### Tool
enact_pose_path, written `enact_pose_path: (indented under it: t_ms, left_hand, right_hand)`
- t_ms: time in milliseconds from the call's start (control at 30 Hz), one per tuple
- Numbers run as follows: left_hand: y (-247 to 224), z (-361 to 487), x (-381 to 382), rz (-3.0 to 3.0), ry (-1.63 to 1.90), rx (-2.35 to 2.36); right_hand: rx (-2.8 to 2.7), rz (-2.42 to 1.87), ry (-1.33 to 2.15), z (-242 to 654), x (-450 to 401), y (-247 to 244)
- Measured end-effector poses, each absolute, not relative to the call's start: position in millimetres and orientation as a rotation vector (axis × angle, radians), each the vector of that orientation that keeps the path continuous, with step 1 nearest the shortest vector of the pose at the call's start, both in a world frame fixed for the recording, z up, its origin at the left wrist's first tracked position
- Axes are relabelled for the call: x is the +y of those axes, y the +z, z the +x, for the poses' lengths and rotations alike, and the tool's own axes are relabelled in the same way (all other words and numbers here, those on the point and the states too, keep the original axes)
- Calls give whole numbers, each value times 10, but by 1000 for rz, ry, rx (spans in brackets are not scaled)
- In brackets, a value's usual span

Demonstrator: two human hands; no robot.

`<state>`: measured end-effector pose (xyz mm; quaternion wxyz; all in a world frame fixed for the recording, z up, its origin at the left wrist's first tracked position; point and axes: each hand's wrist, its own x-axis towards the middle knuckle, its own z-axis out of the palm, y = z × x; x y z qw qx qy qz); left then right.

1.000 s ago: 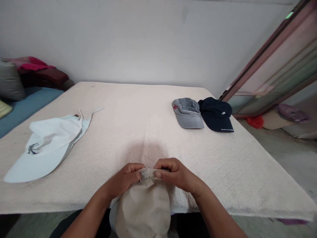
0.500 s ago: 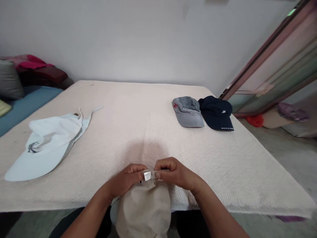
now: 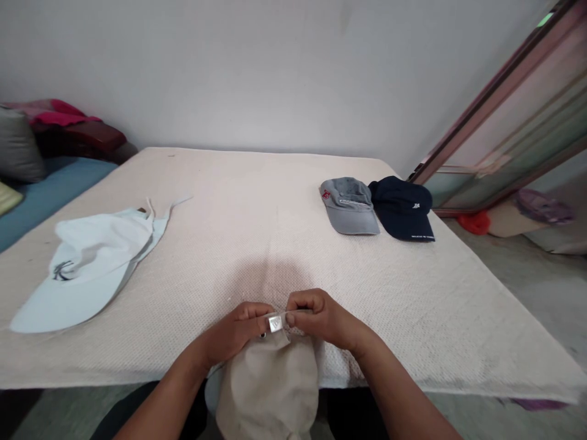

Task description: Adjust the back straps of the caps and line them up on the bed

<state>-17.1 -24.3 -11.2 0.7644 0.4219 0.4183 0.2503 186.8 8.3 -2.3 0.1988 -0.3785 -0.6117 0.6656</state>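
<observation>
A beige cap [image 3: 270,385] hangs at the near edge of the table, its back strap with a silver buckle [image 3: 275,323] uppermost. My left hand [image 3: 241,330] pinches the strap just left of the buckle. On the other side, my right hand [image 3: 316,315] grips the strap end between thumb and curled fingers. The cap's brim is mostly hidden under its crown. A white cap [image 3: 98,263] lies at the left with its strap undone. At the back right, a grey cap [image 3: 351,208] sits beside a navy cap [image 3: 403,211].
The table [image 3: 229,208] has a cream textured cover and stands against a wall. Beyond its left side are a blue seat [image 3: 55,192] and a grey cushion [image 3: 18,146]. A red item [image 3: 474,222] lies on the floor at the right.
The right thumb has shifted slightly left and up along the strap, nearer the buckle. Both hands keep their hold on the beige cap.
</observation>
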Motion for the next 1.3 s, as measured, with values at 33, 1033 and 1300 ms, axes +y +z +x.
enact_pose_path:
  t_ms: [33,1033,1300]
  left_hand:
    - [-114,-169,-242,909,546,905]
    - [-58,-136,-257,922,564,996]
    - [-31,-97,-261,851,565,961]
  right_hand:
    - [-1709,-1075,1847,1866,83,-35]
    - [-1644,-1000,1962,1803,60,-92]
    - [-1536,-1018,1879,1758,83,-78]
